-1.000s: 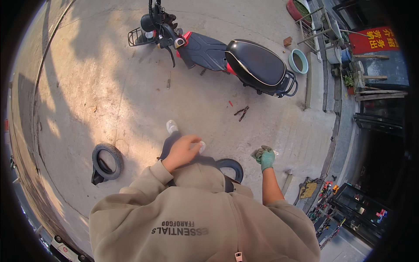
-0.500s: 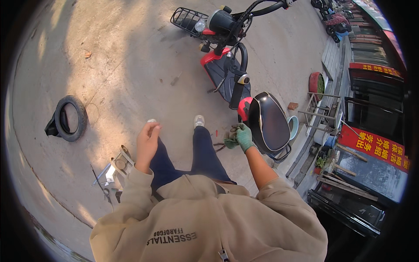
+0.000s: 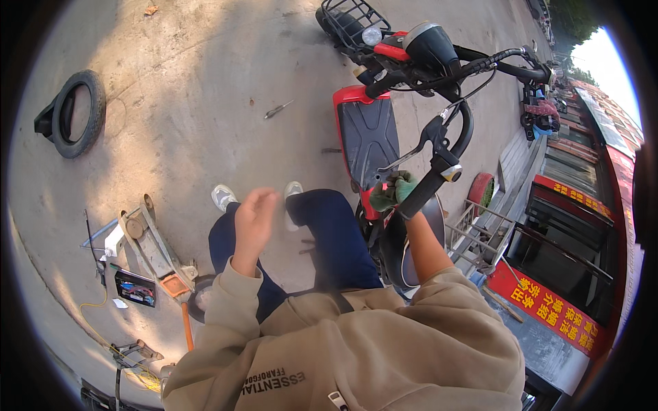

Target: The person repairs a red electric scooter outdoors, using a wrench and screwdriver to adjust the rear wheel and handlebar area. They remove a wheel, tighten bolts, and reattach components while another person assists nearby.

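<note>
My left hand (image 3: 256, 219), bare and blurred by motion, is raised over my dark trousers with its fingers bent; whether anything is in it I cannot tell. My right hand (image 3: 401, 192), in a green work glove, is closed on what looks like a loose dark-green glove, partly hidden by the handlebar grip (image 3: 423, 192). Beside it stands a red and black electric scooter, with its dark footboard (image 3: 364, 127), rounded seat and curved handlebar with brake lever. A screwdriver (image 3: 277, 109) lies on the concrete near the scooter.
A tyre (image 3: 79, 147) lies far left. At lower left are a floor jack (image 3: 147, 243), a toolbox (image 3: 135, 289), an orange handle (image 3: 187, 329) and a yellow hose. On the right are a metal ladder, a red planter (image 3: 482, 192), steps and shopfronts with red banners (image 3: 541, 312); parked vehicles stand farther back.
My view has swung right along the shopfronts and I have come closer to the scooter. My gloved right hand is now beside its handlebar grip. More tools show at lower left.
</note>
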### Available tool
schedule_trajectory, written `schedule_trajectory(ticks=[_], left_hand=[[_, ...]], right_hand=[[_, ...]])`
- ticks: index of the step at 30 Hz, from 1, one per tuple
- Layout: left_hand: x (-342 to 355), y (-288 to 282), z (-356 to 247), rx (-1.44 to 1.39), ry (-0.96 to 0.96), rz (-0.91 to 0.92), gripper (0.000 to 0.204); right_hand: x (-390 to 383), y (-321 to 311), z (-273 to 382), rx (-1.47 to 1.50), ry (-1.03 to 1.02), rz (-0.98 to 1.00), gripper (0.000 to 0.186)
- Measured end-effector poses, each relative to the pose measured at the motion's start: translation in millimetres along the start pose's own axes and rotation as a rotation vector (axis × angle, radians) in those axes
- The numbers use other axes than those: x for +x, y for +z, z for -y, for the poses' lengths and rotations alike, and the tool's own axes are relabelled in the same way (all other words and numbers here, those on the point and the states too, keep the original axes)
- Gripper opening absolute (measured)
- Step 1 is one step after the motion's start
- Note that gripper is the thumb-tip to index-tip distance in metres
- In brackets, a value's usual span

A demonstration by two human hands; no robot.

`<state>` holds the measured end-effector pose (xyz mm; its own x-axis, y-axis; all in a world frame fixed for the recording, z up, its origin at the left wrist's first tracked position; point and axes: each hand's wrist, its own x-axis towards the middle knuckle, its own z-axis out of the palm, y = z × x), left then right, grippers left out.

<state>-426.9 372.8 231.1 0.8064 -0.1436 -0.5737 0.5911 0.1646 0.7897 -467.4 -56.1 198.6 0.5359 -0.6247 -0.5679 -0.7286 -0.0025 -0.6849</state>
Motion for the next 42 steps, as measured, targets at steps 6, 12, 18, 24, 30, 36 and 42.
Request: schedule_trajectory(ticks=[6, 12, 18, 24, 30, 36, 42], left_hand=[[94.0, -25.8, 70.4, -0.069, 0.068, -0.191, 0.02], [209.9, 2.4, 138.3, -0.205, 0.199, -0.177, 0.02], [296.5, 46.1, 196.3, -0.199, 0.316, 0.073, 0.017], [357.6, 56.1, 231.0, -0.227, 0.37, 0.082, 0.017], [357.1, 59.3, 229.9, -0.313, 0.35, 0.062, 0.019], [372.4, 57.3, 233.5, -0.344, 0.355, 0.016, 0.02], [372.8, 60.1, 199.2, -0.292, 0.558, 0.017, 0.025]], right_hand=[[77.7, 70.4, -1.7, 0.049, -0.108, 0.025, 0.015], [156.3, 96.3, -14.0, 0.035, -0.316, -0.041, 0.011], [247.3, 122.6, 14.9, 0.151, -0.513, -0.059, 0.025], [316.9, 164.7, 32.0, 0.234, -0.772, -0.101, 0.024], [314.0, 159.6, 41.7, 0.136, -0.8, -0.075, 0.037], [278.1, 135.4, 49.6, -0.113, -1.04, -0.095, 0.028], [284.8, 129.2, 39.5, 0.057, -1.043, -0.099, 0.029]])
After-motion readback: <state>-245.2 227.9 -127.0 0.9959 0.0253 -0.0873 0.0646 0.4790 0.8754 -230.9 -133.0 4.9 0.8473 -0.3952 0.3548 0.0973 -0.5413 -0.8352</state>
